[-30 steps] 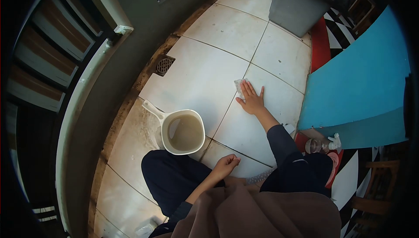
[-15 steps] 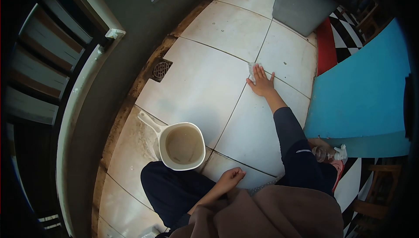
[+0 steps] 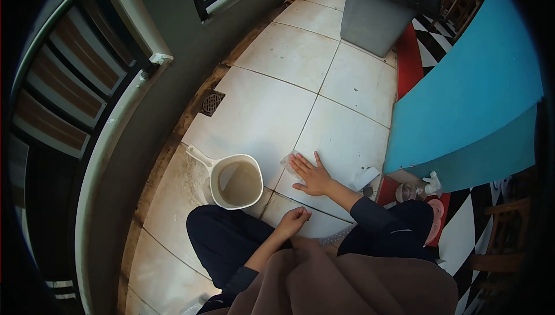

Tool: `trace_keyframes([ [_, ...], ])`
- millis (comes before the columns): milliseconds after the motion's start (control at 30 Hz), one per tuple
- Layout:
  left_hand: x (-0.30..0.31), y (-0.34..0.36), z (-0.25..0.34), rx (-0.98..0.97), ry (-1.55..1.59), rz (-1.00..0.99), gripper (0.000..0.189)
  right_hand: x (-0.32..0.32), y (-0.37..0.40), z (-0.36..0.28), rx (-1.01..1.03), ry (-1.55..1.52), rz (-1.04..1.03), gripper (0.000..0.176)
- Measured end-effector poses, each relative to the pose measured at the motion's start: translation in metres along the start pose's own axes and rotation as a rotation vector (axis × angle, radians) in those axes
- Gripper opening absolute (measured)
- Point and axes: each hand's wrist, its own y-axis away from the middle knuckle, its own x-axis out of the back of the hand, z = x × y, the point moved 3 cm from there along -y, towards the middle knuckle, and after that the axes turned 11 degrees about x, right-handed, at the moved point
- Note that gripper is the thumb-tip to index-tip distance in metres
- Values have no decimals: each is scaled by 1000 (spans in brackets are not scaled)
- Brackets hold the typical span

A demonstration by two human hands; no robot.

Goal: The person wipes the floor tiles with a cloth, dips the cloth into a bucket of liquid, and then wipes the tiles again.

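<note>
Bin (image 3: 373,23) stood upper right, dipper (image 3: 214,185) of murky water left of centre. Rag (image 3: 287,161) looked pale, thin under right hand (image 3: 313,178), fingers spread; left hand (image 3: 293,223) had fingers curled.

The cloth (image 3: 287,159) (pale grey, partly hidden) lies flat across a seam of the floor (image 3: 254,101), whose white tiles show small dark specks farther off.

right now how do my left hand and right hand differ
The left hand is loosely curled, while the right hand is spread out. The left hand shows nothing in its grasp; the right hand lies over a pale cloth on the tiled floor. The left hand is nearer the body than the right hand. Both are bare.
</note>
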Motion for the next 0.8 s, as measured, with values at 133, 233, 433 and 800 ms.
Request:
trace_keyframes([
  [133, 1, 4, -1, -132, -81, 68, 29, -14, 19, -55, 142, 65, 2, 78],
  [233, -1, 9, 3, -133, -33, 74, 30, -14, 22, -60, 114, 202, -62, 76],
  [433, 5, 10, -1, 15, 25, 6, 28, -3, 7, 1, -138, -9, 12, 73],
  [800, 1, -2, -7, 87, 78, -71, 30, 29, -44, 168, -621, -92, -127, 76],
])
